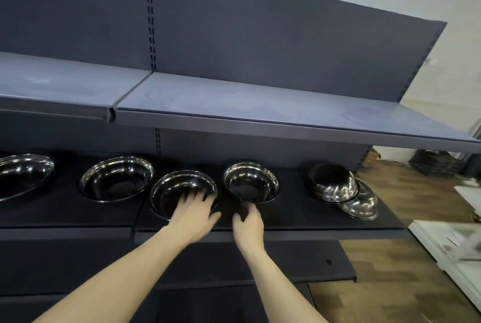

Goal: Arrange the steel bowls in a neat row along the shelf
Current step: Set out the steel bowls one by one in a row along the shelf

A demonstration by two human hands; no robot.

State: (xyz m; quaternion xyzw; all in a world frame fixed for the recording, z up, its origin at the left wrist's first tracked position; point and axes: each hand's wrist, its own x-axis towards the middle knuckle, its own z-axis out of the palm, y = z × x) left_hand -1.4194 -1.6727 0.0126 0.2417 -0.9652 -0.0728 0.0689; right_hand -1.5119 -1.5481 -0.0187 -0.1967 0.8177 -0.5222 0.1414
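Note:
Several steel bowls stand on the dark lower shelf. From the left: a wide bowl cut by the frame edge, a second bowl, a third bowl set nearer the front, and a smaller fourth bowl. At the right, an overturned bowl leans on another tilted bowl. My left hand lies with spread straight fingers over the third bowl's near rim. My right hand hovers just below the fourth bowl's near rim, its fingers loosely curled and holding nothing.
A bare blue-grey upper shelf juts out above the bowls, with little height under it. Another dark shelf sits below. Wooden floor and white boxes lie to the right.

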